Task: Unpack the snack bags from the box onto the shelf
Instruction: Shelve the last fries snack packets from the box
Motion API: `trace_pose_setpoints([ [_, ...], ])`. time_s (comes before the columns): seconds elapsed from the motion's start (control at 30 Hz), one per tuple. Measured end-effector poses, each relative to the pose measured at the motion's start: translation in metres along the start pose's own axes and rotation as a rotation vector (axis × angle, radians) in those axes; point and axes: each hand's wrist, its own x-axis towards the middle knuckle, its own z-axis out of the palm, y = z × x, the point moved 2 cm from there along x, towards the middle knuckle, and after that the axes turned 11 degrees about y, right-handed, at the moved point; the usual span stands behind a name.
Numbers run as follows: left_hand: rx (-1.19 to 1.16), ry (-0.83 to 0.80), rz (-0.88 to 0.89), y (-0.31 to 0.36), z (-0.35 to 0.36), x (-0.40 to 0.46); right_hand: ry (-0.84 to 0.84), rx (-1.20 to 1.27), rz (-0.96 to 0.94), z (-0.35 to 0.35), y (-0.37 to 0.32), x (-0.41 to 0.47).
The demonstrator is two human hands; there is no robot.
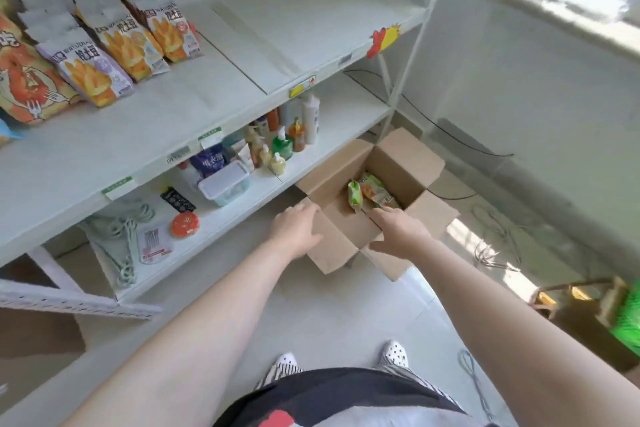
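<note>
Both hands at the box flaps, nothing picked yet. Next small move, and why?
Probably dip the right hand past the flap and grip the nearest green snack bag. The cardboard box is already open with bags visible inside, that hand sits closest to them, and both hands hold no bag. The left hand can steady the box.

hands: left (pixel 298 230) + right (pixel 398 232) on box (pixel 346 239) flaps | snack bags (pixel 370 192) inside

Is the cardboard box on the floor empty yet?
Not empty. The cardboard box stands open with its flaps folded out, and green snack bags lie inside. How many remain cannot be told.
</note>
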Motion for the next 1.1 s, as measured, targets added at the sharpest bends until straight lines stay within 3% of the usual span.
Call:
trace_pose_setpoints([
  [0.23,0.004,-0.106,0.042,0.129,0.065,0.038,-0.026,-0.022,0.113,-0.005,0.134,-0.04],
  [0.5,0.019,-0.062,0.049,0.231,0.086,0.089,-0.005,-0.051,0.123,-0.042,0.233,-0.024],
  [0.73,0.025,-0.033,-0.016,0.238,0.083,0.147,0.042,-0.058,0.065,-0.068,0.266,0.04],
  [1.1,0.008,-0.105,-0.154,0.212,0.077,0.258,-0.037,-0.068,0.004,-0.092,0.301,0.164],
])
